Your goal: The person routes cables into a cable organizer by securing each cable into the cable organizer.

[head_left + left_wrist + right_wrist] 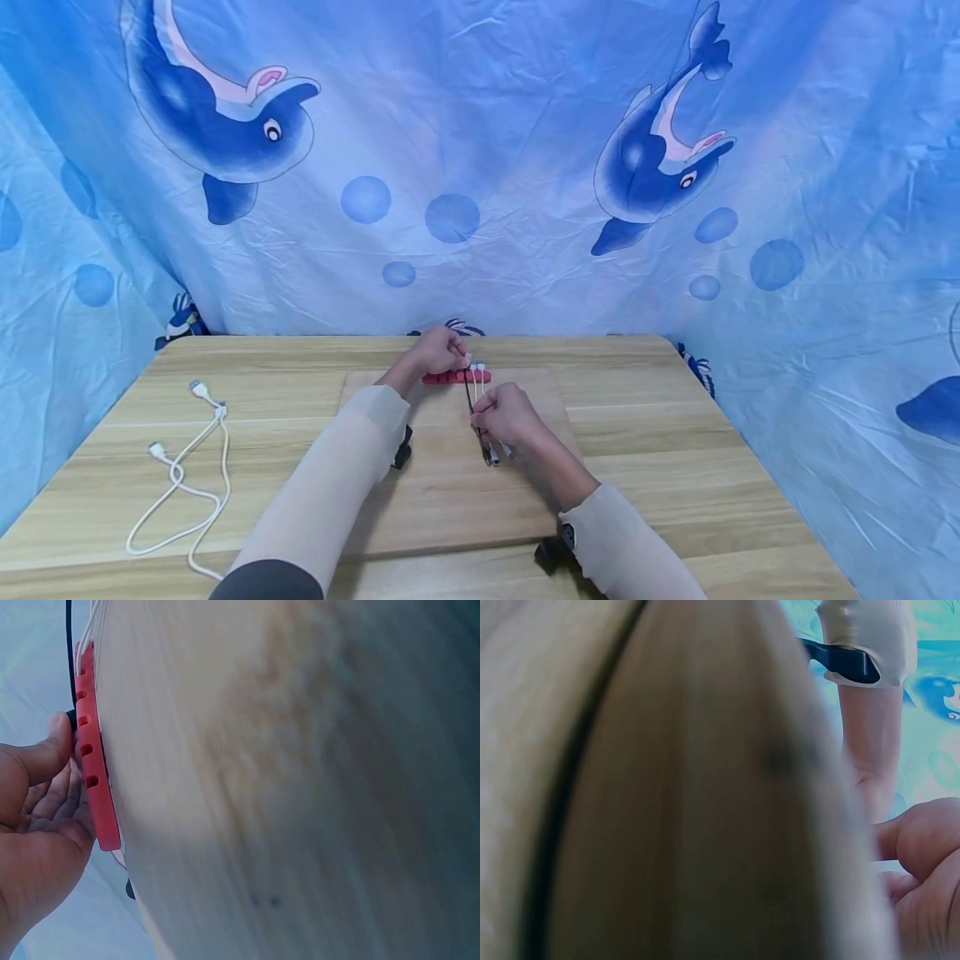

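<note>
Fingers and thumb of the left hand (438,350) pinch the upper end of the black cable (468,392), and those of the right hand (513,417) pinch the same cable lower down.

At the far left, one white USB cable (177,473) lies loosely on the wooden table (697,500); it crosses itself, and its two plugs point to the far side. Behind the table hangs a blue curtain (510,283), on which dolphins are printed. To the right of this cable comes the left forearm, in a light sleeve (322,483). Its hand is at the far part of a thin wooden board (442,508), just beside the red cable organizer (442,378), which has a row of notches. From the left wrist, the thumb is seen against a small black piece by the organizer, and the other fingers are curved behind it.

The black cable passes the organizer near its right end and runs toward the person; whether it sits inside a notch, I cannot tell. Just to its right, two white cables (482,379) cross the organizer, with their plugs beyond it. Farther right is the right hand, above the board; its fingertips are hidden in the right wrist view.
</note>
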The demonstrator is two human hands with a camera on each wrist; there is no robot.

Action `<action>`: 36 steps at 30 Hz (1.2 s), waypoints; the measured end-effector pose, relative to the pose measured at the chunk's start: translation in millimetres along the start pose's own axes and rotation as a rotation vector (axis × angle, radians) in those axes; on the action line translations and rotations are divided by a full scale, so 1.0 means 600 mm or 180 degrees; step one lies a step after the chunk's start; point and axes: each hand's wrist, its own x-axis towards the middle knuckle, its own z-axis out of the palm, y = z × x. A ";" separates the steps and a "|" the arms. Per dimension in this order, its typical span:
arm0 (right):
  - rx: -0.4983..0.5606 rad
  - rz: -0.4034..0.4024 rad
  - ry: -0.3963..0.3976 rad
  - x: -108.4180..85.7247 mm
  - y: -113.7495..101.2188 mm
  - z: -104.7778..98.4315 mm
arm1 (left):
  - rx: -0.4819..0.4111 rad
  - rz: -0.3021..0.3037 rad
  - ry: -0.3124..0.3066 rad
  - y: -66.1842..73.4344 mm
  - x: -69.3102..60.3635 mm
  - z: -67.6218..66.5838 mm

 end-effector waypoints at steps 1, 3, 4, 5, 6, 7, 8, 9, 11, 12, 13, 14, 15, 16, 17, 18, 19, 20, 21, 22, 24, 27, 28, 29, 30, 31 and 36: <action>-0.0003 0.0000 -0.0001 0.000 0.000 0.000 | 0.0016 -0.0003 0.0006 0.000 0.000 0.000; -0.0010 0.0003 -0.0004 0.000 -0.001 0.001 | 0.0034 -0.0018 0.0011 0.000 0.001 0.001; -0.0014 0.0007 -0.0006 0.000 -0.001 0.001 | 0.0042 -0.0021 0.0012 0.000 0.002 0.001; -0.0018 0.0010 -0.0008 0.001 -0.001 0.001 | 0.0049 -0.0032 0.0011 0.001 0.002 0.001; -0.0021 0.0014 -0.0008 0.001 -0.001 0.001 | 0.0058 -0.0032 0.0010 0.001 0.003 0.001; -0.0022 0.0018 -0.0009 0.001 -0.001 0.001 | 0.0066 -0.0033 0.0004 0.001 0.003 0.001; -0.0025 0.0018 -0.0010 0.001 -0.001 0.001 | 0.0076 -0.0033 0.0001 0.001 0.003 0.001; -0.0027 0.0014 -0.0008 0.001 -0.001 0.001 | 0.0083 -0.0030 -0.0002 0.002 0.003 0.001; -0.0035 0.0006 -0.0007 0.001 -0.001 0.001 | 0.0098 -0.0022 -0.0011 0.002 0.003 0.000; -0.0046 -0.0003 -0.0007 0.000 0.000 0.001 | 0.0100 -0.0020 -0.0018 0.003 0.003 0.000; -0.0052 -0.0011 -0.0009 0.000 0.000 0.000 | 0.0103 -0.0014 -0.0026 0.003 0.002 0.000; -0.0059 -0.0019 -0.0013 0.000 0.000 0.000 | 0.0105 -0.0013 -0.0034 0.003 0.002 0.000; -0.0066 -0.0026 -0.0015 0.000 0.001 0.000 | 0.0112 -0.0012 -0.0043 0.004 0.002 0.000; -0.0072 -0.0033 -0.0020 0.001 0.001 0.000 | 0.0122 -0.0004 -0.0051 0.004 0.002 0.000; -0.0071 -0.0043 -0.0029 0.001 0.001 0.000 | 0.0120 -0.0013 -0.0060 0.005 0.002 0.001; -0.0062 -0.0047 -0.0039 0.001 0.002 0.000 | 0.0123 -0.0013 -0.0071 0.006 0.002 0.001; -0.0051 -0.0053 -0.0054 0.001 0.002 0.000 | 0.0121 -0.0015 -0.0079 0.006 0.003 0.001; -0.0047 -0.0066 -0.0068 0.001 0.003 0.000 | 0.0120 -0.0025 -0.0085 0.007 0.003 0.001; -0.0047 -0.0078 -0.0080 0.002 0.004 0.000 | 0.0122 -0.0028 -0.0088 0.007 0.003 0.002; -0.0045 -0.0089 -0.0096 0.002 0.004 0.000 | 0.0117 -0.0032 -0.0091 0.007 0.003 0.002; -0.0057 -0.0108 -0.0128 0.002 0.006 0.000 | 0.0102 -0.0058 -0.0096 0.008 0.003 0.002; -0.0088 -0.0134 -0.0152 0.003 0.007 0.001 | 0.0082 -0.0086 -0.0097 0.008 0.003 0.002; -0.0092 -0.0137 -0.0158 0.002 0.007 0.001 | 0.0072 -0.0095 -0.0101 0.007 0.003 0.002; -0.0093 -0.0140 -0.0163 0.002 0.007 0.001 | 0.0064 -0.0106 -0.0104 0.007 0.003 0.001; -0.0092 -0.0147 -0.0166 0.002 0.006 0.001 | 0.0051 -0.0115 -0.0108 0.007 0.003 0.001; -0.0089 -0.0148 -0.0166 0.002 0.006 0.001 | 0.0044 -0.0122 -0.0111 0.007 0.003 0.001; -0.0069 -0.0136 -0.0168 0.000 0.005 0.001 | 0.0012 -0.0171 -0.0113 0.005 0.000 -0.001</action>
